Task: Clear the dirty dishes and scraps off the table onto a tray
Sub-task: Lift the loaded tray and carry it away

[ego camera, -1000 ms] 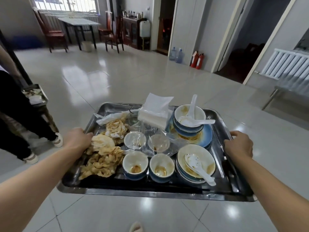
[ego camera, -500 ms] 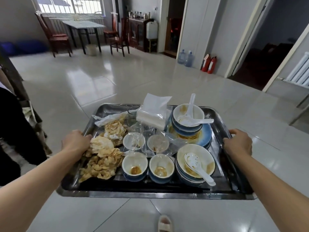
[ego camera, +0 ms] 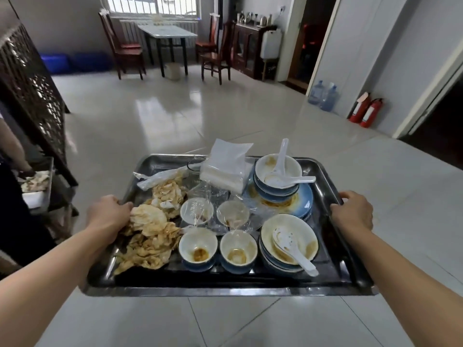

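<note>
A steel tray (ego camera: 225, 288) hangs in front of me above the tiled floor. My left hand (ego camera: 107, 216) grips its left rim and my right hand (ego camera: 352, 212) grips its right rim. On it lie crumpled stained napkins (ego camera: 150, 244), two small cups (ego camera: 198, 246) with sauce dregs, two film-covered cups (ego camera: 196, 211), a stack of bowls with a white spoon (ego camera: 293, 249), another bowl stack with two spoons (ego camera: 278, 174) on a blue plate (ego camera: 304, 199), and a pack of tissues (ego camera: 225, 169).
A person in dark clothes (ego camera: 12, 209) stands at the left beside another tray (ego camera: 37, 186) and a dark lattice screen (ego camera: 30, 91). A table with chairs (ego camera: 165, 43) stands by the far window. Water bottles (ego camera: 323, 96) and fire extinguishers (ego camera: 363, 111) line the right wall.
The view has swung right-to-left and forward: the far table and cabinet are nearer, the radiator at the right has left view. Both hands keep their hold on the tray.
</note>
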Demonstrator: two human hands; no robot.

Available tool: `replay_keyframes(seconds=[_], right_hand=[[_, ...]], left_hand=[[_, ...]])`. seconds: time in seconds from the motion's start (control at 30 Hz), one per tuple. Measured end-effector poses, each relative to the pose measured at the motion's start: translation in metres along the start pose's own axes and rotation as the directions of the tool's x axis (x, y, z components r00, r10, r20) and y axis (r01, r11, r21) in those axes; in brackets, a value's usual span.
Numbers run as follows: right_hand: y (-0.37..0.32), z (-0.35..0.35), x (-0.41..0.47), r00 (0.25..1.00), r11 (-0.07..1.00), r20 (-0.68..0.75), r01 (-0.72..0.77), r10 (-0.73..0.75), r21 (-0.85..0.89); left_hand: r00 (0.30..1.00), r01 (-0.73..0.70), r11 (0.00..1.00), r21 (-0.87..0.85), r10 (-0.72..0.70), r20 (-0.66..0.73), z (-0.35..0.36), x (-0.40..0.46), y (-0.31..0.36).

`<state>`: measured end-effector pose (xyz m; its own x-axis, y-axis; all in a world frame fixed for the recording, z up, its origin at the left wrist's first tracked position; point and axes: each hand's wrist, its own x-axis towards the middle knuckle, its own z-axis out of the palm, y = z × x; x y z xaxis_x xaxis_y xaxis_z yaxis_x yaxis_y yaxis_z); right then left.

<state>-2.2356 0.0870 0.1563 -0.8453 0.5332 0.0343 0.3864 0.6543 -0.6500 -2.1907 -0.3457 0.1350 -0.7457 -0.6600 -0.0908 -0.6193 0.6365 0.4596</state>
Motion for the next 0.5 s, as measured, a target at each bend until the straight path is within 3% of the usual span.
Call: replay_keyframes(seconds=[0.5], right_hand=[[-0.219,0.200,0.248,0.997,0.998,0.035,0.070,-0.070,0.006]], left_hand=[[0.998,0.050,0.998,-0.022,-0.051,-0.024,0.035,0.330,0.141]])
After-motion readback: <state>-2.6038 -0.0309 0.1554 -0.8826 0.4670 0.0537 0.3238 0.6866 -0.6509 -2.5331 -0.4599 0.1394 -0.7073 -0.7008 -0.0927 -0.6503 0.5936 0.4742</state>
